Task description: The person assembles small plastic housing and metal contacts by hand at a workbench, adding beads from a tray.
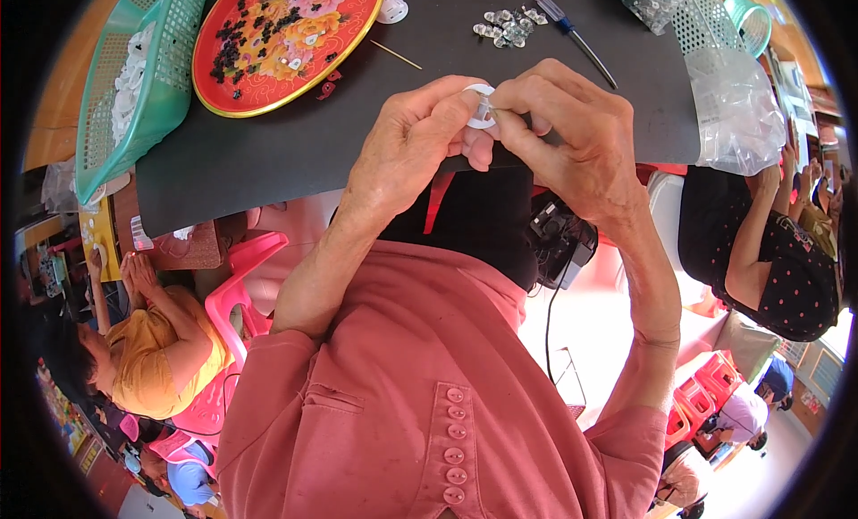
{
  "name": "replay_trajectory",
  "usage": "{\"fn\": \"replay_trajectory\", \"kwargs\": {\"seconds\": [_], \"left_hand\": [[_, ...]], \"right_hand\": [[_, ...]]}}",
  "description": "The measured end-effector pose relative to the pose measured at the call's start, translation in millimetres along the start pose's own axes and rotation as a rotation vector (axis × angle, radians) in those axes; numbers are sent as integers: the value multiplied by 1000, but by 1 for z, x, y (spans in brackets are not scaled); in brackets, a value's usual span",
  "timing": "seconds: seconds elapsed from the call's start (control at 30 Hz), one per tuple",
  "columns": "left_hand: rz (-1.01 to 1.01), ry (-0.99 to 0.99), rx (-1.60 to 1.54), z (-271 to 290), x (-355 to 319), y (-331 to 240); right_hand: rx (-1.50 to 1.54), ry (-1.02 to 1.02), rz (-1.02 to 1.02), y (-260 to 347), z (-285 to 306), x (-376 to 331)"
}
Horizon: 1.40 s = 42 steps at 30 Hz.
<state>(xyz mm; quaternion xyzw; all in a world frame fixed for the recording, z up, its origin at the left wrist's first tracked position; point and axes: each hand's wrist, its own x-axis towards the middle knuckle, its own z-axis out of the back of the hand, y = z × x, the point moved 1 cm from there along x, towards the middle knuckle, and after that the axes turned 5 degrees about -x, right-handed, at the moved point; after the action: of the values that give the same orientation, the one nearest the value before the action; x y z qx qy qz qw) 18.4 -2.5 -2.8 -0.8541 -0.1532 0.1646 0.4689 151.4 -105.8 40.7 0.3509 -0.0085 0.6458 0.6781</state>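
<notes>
Left hand (pixel 416 130) and right hand (pixel 572 117) both pinch a white ring-shaped piece (pixel 483 121), held between them above the near edge of the worktop (pixel 295 152); any marking on it too small to read. Worktop surface dark, plain, bearing a red floral tray (pixel 277 92) and a screwdriver (pixel 560 20). Room: bright, pale floor, pink plastic chair (pixel 237 286), people seated either side.

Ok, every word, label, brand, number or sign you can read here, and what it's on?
No text reads clearly.
White round piece held by left hand and right hand: no readable text.
White disc beside the red tray: any marks too small to read.
Background: too small or blurred.
</notes>
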Motion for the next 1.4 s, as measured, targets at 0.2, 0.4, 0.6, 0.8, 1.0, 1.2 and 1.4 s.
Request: {"fn": "replay_trajectory", "kwargs": {"seconds": [0.2,0.4,0.6,0.8,1.0,1.2,1.4], "left_hand": [[-6,-14,-11,-1,-1,-2],[-24,-22,-18,0,-1,0],[-39,-52,-24,-1,-1,1],[-181,-110,253,-7,-2,-1],[-153,-136,241,-5,1,-2],[-149,-133,238,-5,0,-2],[-152,-116,209,-4,1,-3]], "right_hand": [[118,-121,4,-3,-7,0],[-97,-156,163,-6,-14,-4],[-242,-174,256,-4,-16,-7],[34,-97,27,0,-11,-7],[341,-101,-189,-3,-7,-5],[171,-206,-2,0,-20,-1],[-77,-241,176,-1,-23,-2]]}}
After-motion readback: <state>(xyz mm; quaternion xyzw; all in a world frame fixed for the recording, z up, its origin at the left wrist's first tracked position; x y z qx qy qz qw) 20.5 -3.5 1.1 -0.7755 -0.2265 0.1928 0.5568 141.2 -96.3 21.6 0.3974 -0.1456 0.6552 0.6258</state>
